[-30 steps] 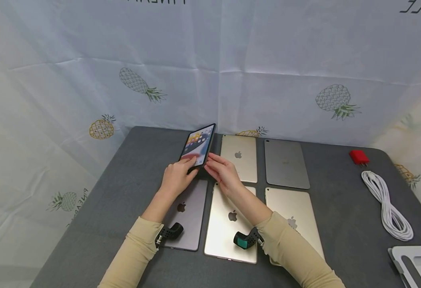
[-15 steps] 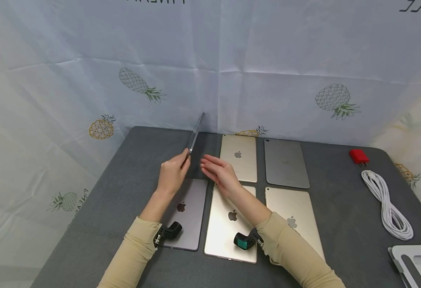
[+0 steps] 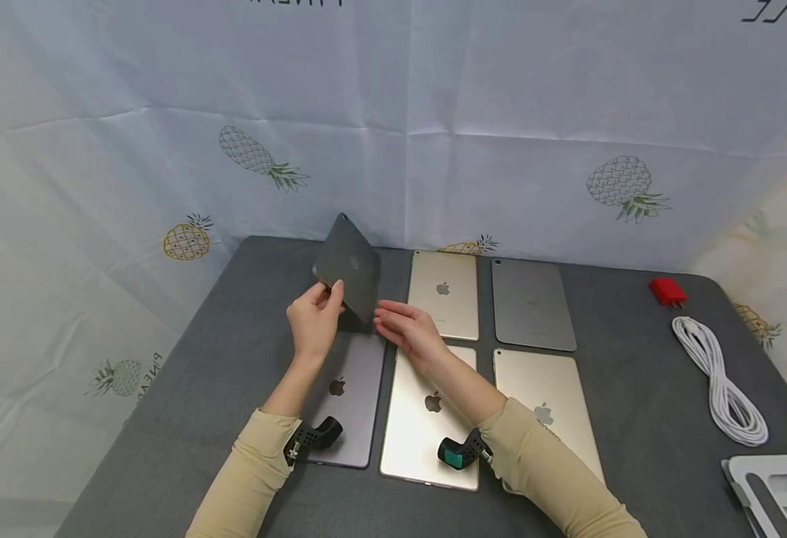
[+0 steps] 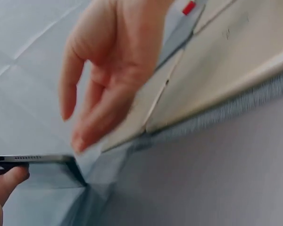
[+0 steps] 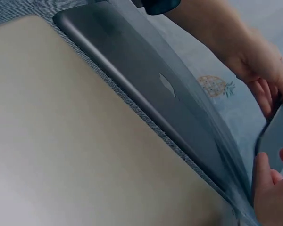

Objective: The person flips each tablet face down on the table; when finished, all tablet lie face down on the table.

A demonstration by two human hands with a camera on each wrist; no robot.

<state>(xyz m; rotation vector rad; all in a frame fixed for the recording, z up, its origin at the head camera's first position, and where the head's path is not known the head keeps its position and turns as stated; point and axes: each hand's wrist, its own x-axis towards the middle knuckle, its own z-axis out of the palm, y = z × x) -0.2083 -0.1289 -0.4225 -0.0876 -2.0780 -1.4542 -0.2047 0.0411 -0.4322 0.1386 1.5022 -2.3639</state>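
Note:
My left hand (image 3: 312,321) pinches a dark grey tablet (image 3: 353,261) by its lower edge, thumb on the back. The tablet stands tilted over the far left of the table, back toward me. Beside its lower right corner is my right hand (image 3: 409,329), fingers extended and gripping nothing. In the left wrist view the tablet (image 4: 37,158) shows edge-on, with the right hand (image 4: 118,52) close above its corner. Below the left hand lies a purplish grey tablet (image 3: 346,418); under the right forearm, a gold tablet (image 3: 420,441). Both lie back up.
More tablets lie back up: a gold one (image 3: 442,291) and a grey one (image 3: 531,306) in the far row, another gold one (image 3: 548,373) nearer. At the right are a red charger plug (image 3: 668,291), a coiled white cable (image 3: 726,396) and a white stand (image 3: 770,478).
The tablet has turned over in my left hand: its lit screen faced me, then it stood edge-on, and now its back shows. My right hand came off its edge and stays close by.

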